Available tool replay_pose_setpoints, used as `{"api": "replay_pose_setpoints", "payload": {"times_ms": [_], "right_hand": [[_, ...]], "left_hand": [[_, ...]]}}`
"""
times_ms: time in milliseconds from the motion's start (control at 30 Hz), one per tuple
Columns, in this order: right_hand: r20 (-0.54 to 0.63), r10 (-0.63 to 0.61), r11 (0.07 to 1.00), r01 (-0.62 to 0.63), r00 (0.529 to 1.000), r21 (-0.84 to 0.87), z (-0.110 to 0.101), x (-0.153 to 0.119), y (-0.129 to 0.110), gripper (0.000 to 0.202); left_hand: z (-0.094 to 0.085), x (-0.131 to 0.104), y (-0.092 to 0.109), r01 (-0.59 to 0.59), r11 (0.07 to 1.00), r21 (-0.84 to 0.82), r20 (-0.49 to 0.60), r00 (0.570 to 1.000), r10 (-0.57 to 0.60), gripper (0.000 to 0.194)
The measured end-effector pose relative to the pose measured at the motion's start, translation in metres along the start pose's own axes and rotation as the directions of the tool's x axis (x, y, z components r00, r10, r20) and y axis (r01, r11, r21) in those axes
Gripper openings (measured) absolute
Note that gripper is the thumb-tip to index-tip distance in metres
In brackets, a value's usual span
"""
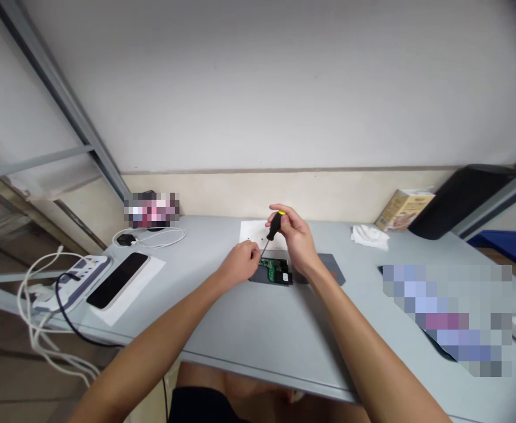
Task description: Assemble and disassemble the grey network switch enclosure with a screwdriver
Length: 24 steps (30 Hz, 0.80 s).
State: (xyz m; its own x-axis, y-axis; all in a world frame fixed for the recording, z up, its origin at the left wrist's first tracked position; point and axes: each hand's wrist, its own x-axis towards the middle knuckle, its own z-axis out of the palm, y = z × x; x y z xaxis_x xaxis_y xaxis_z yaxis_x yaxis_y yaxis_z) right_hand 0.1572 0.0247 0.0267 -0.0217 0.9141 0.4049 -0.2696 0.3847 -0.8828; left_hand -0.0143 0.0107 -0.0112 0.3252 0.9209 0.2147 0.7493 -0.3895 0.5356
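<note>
My right hand [296, 235] is closed around a black screwdriver [275, 225] with a yellow end cap. Its thin shaft slants down and left toward a green circuit board [279, 271]. The board has black parts and a small white label, and lies on a dark grey mat or panel [331, 268]. My left hand [241, 262] is closed at the board's upper left edge, its fingertips close to the screwdriver tip; whatever they pinch is hidden. Behind the board lies a white paper sheet [249, 230] with a few small dark specks on it.
On the left are a phone [117, 281] on white paper, a power strip [94, 270] with tangled cables, and a black charger [127, 239]. At the right stand a crumpled tissue [370, 236], a yellow box [404, 210] and a black cylinder [462, 200]. Two areas are pixelated.
</note>
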Motion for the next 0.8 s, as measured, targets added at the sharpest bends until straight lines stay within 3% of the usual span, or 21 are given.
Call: {"api": "replay_pose_setpoints", "payload": {"times_ms": [267,467,700,800], "right_hand": [[-0.051,-0.052,0.988,0.044,0.997,-0.147,0.0015,-0.0002,-0.0063,0.022],[-0.003,-0.078,0.991,0.078,0.997,-0.107,0.0001,0.001,-0.0037,0.023],[-0.051,-0.067,0.982,0.057,0.996,-0.179,0.0005,-0.0004,-0.0058,0.017],[-0.039,-0.112,0.985,0.106,0.993,-0.134,0.0021,-0.0026,-0.005,0.031]], "left_hand": [[0.0012,0.0008,-0.0021,-0.004,1.0,-0.005,-0.003,1.0,0.004,0.026],[0.0018,0.0011,-0.0032,0.0,1.0,-0.009,-0.002,1.0,0.0,0.026],[0.0013,0.0011,-0.0024,-0.003,1.0,-0.005,-0.006,1.0,0.003,0.025],[0.0003,0.0006,-0.0014,-0.001,1.0,0.002,-0.006,1.0,0.001,0.026]]}}
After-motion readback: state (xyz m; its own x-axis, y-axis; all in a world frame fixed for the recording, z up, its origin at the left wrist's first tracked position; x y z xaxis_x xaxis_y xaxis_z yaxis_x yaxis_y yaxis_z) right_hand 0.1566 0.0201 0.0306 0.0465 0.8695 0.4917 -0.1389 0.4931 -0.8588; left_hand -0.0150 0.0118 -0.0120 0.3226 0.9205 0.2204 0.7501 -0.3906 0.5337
